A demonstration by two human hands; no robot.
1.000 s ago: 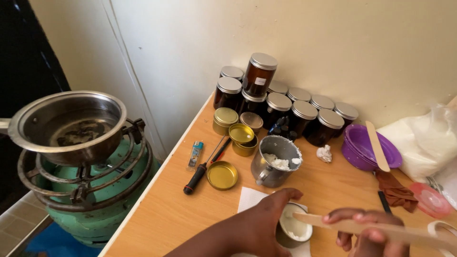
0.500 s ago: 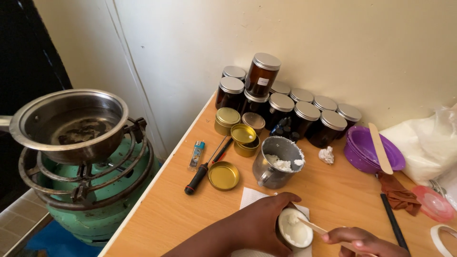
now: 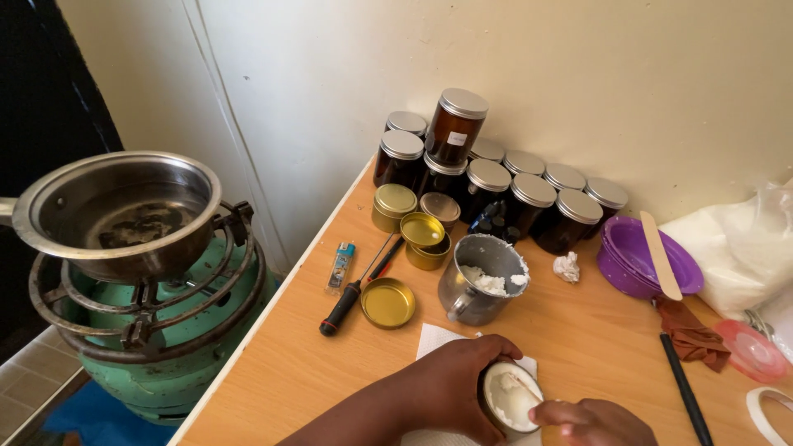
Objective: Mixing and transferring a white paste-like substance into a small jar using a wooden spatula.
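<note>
My left hand (image 3: 450,386) wraps around a small round tin (image 3: 510,398) filled with white wax-like paste, steadying it on a white paper sheet (image 3: 436,337) at the wooden table's front edge. My right hand (image 3: 588,419) sits just right of the tin and pinches a thin wooden stick (image 3: 524,389) whose tip dips into the paste. Most of the stick is hidden by my fingers. Just beyond the tin stands a metal mug (image 3: 481,279) with white lumps inside.
Several dark lidded jars (image 3: 512,186) line the wall. Gold tins (image 3: 421,231), a loose gold lid (image 3: 388,302), a screwdriver (image 3: 355,289) and a lighter (image 3: 339,266) lie nearby. A purple bowl (image 3: 632,264) holds a wooden spatula. A steel pan (image 3: 116,211) sits on a green gas burner at left.
The long wooden stick in my right hand has swung down from nearly level to dipping into the tin. My right hand dropped lower and closer; my left hand kept its grip.
</note>
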